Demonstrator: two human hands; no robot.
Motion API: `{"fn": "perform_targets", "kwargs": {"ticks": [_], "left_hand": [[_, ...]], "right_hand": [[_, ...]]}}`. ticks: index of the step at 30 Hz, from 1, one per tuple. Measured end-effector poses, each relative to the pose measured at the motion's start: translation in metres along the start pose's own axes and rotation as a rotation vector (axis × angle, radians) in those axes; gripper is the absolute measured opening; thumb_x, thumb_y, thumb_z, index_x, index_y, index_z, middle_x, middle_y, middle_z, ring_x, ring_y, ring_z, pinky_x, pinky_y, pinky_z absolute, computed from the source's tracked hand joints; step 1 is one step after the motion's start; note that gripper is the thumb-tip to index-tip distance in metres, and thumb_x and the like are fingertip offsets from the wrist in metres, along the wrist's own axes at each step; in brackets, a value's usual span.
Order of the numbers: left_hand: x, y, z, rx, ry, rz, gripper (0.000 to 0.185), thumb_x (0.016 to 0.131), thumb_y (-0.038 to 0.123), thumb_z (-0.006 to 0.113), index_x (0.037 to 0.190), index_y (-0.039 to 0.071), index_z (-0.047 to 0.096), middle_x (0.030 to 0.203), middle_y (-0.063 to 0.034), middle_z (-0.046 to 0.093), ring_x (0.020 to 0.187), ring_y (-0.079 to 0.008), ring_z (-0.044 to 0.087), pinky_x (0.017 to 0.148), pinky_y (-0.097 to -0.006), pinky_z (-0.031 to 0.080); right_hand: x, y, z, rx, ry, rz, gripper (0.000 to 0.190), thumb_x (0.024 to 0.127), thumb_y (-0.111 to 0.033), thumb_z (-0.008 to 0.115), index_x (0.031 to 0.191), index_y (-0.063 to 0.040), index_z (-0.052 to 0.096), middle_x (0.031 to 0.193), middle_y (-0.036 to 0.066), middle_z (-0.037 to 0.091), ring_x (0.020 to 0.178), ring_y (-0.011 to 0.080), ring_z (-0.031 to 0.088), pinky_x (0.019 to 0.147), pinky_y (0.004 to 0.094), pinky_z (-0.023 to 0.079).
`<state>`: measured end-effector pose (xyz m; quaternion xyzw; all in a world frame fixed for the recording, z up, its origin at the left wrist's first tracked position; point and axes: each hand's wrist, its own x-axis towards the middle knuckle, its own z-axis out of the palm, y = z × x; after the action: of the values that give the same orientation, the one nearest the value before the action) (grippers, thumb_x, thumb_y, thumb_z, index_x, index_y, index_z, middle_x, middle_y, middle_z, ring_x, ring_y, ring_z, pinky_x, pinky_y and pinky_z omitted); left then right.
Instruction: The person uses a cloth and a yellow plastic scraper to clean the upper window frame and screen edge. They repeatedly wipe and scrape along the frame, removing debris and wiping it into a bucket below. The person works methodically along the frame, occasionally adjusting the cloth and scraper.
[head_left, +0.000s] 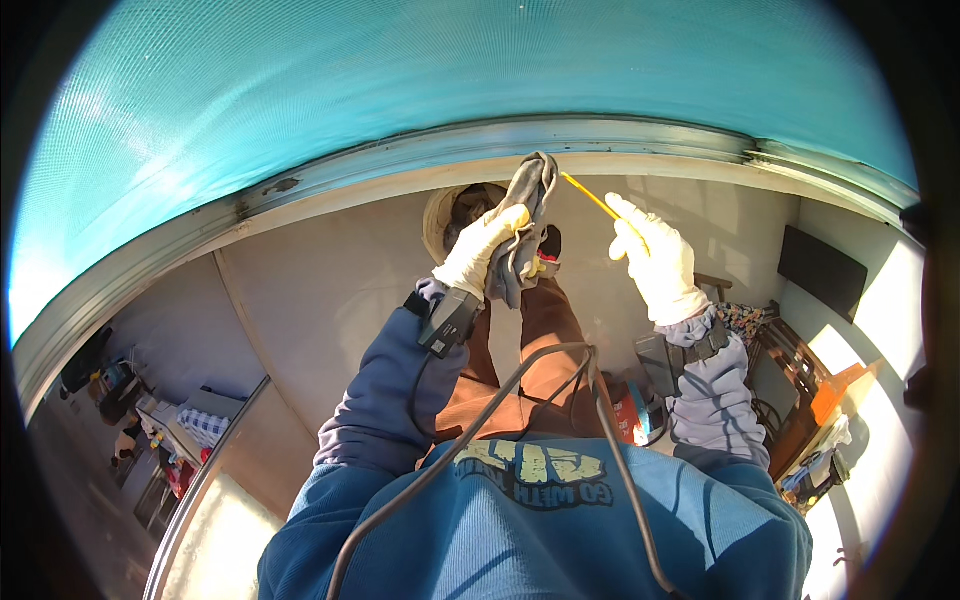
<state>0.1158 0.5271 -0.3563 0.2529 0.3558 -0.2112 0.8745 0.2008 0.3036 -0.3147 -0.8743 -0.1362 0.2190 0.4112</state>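
Observation:
My left hand (484, 244), in a pale rubber glove, grips a bunched grey cloth (517, 240). The cloth's folded top reaches up to the pale sill (450, 178) below a metal sliding-window track (555, 140). My right hand (656, 259), gloved likewise, pinches a thin yellow stick (592, 196). Its far end points up and left, close to the cloth; whether they touch I cannot tell. Dark patches of dirt (281, 186) mark the track at the left. Beyond it spreads a turquoise mesh screen (480, 60).
Below, a pale bucket (433, 225) with dark contents stands by my feet, partly behind my left hand. Wooden furniture (787, 345) lines the right wall, near a dark panel (823, 271). A brown cable (480, 420) hangs across my front. At lower left, a counter (217, 401) holds assorted items.

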Motion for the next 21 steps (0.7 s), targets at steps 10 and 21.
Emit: {"fn": "perform_targets", "kwargs": {"ticks": [10,21], "left_hand": [[0.044,-0.009,0.043,0.068,0.042,0.067,0.037,0.085,0.026,0.071,0.111,0.003,0.058,0.091,-0.0054,0.062,0.073,-0.0141,0.060,0.066,-0.0316,0.054],[0.074,-0.021,0.100,0.121,-0.142,0.001,0.042,0.085,0.028,0.072,0.116,0.002,0.057,0.091,-0.0049,0.062,0.070,-0.0136,0.060,0.064,-0.0300,0.055]], "right_hand": [[0.036,0.005,-0.031,-0.720,0.103,-0.455,0.031,0.086,-0.029,0.065,0.117,-0.026,0.066,0.067,0.001,0.051,0.058,0.0201,0.054,0.053,0.0339,0.046],[0.051,-0.002,-0.113,-0.909,0.066,-0.501,0.023,0.084,-0.021,0.067,0.107,-0.019,0.070,0.069,0.003,0.054,0.060,0.0211,0.055,0.056,0.0323,0.047]]}}
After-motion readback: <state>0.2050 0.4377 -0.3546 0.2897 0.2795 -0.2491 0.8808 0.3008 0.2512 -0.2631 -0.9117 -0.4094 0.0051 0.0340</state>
